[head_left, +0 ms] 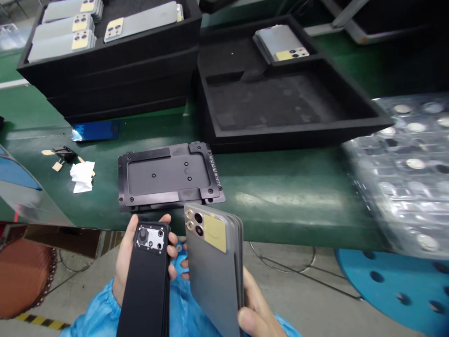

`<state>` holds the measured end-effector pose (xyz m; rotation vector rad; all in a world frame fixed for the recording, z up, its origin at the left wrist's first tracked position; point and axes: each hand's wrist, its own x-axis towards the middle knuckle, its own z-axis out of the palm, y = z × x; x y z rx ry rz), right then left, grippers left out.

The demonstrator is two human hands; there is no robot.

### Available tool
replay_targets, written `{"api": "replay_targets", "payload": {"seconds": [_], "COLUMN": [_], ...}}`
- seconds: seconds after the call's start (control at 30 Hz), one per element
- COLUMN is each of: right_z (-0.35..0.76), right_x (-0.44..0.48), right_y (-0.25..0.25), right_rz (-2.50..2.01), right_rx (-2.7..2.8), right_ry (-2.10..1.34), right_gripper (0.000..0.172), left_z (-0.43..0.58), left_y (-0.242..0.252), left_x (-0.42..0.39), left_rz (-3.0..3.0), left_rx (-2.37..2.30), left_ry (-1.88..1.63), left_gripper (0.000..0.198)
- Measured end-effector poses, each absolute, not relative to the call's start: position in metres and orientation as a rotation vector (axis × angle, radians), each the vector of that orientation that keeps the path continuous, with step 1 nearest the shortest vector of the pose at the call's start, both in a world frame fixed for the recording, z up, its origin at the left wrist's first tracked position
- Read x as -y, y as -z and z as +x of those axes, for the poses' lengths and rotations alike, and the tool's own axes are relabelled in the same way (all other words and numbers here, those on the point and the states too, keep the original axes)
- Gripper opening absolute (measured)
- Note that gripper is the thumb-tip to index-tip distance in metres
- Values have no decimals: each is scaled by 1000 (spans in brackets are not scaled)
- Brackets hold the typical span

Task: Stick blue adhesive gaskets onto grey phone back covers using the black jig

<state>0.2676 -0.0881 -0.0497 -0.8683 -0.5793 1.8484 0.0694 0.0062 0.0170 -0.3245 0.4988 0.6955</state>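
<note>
1. Head view: black panels (pixel 143 285) sit in the left hand (pixel 123 262), gripped along both sides, seemingly keeping the stack aligned.
2. The right hand (pixel 258 302) clasps grey panels (pixel 212 271) by their edges, probably sparing their faces.
3. Ahead of both hands, a recessed fixture (pixel 168 177) lies flat on the surface (pixel 284 201).

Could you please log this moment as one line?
Left hand: holds black panel stack | right hand: holds grey panel stack | black fixture: on green bench
</note>
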Motion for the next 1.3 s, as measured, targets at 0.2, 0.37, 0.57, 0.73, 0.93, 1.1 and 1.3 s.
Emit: {"api": "replay_targets", "payload": {"seconds": [0.2,0.37,0.57,0.73,0.93,1.1,1.3], "right_z": [264,265,265,264,265,266,264], "right_x": [88,86,82,84,82,74,73], "right_y": [53,51,49,50,48,42,42], "right_rz": [-845,-839,-810,-809,-769,-675,-634], "right_rx": [565,580,581,565,578,592,598], "right_ry": [-1832,-1865,-1875,-1875,-1884,-1898,-1874], "right_gripper": [91,93,90,88,83,76,72], "left_z": [67,65,66,67,66,66,65], "left_y": [-14,-10,-12,-11,-7,-7,-7], "left_x": [-4,0,2,1,0,-1,-3], "left_rz": [-285,-249,-221,-238,-312,-340,-349], "left_rx": [-485,-425,-308,-320,-351,-331,-401], "left_ry": [-676,-665,-661,-654,-638,-625,-621], "left_gripper": [42,44,43,41,42,39,40]}}
